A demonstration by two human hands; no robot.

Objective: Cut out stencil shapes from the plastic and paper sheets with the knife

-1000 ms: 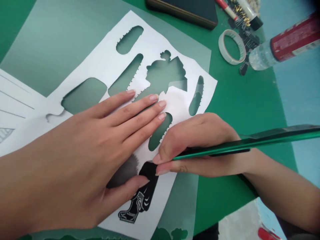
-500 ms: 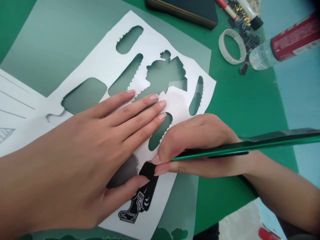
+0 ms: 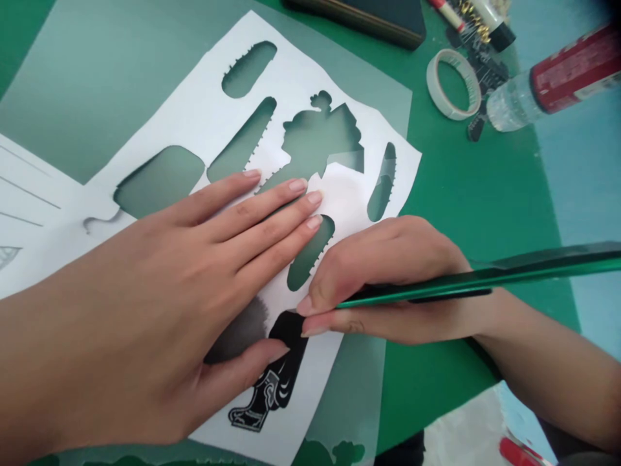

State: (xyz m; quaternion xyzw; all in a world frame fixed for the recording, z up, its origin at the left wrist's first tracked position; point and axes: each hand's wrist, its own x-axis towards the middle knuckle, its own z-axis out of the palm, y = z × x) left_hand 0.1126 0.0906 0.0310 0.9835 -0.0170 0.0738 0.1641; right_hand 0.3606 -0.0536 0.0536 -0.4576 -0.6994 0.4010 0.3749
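My left hand (image 3: 194,278) lies flat on a white paper sheet (image 3: 310,388), fingers stretched out and thumb spread, holding nothing. Several shapes are cut out of the sheet. By the thumb is a black printed figure (image 3: 291,330) with a patterned boot-like end, partly covered by that thumb. My right hand (image 3: 378,278) is closed in a pen grip round a slim green craft knife (image 3: 543,268). Its fingertips rest at the upper end of the black print, and they mostly hide the tip of the knife.
Under the paper lies a translucent sheet (image 3: 121,58) on the green table (image 3: 485,188). At upper right are a tape roll (image 3: 433,87), a bottle with a red label (image 3: 563,74) and a glue-stick-like tube (image 3: 495,26). A dark box (image 3: 359,16) sits at the top. Something red (image 3: 517,453) shows lower right.
The view has shifted slightly. My right hand and the craft knife have moved only a little at the black print's upper end; my left hand stays flat in the same place on the paper.
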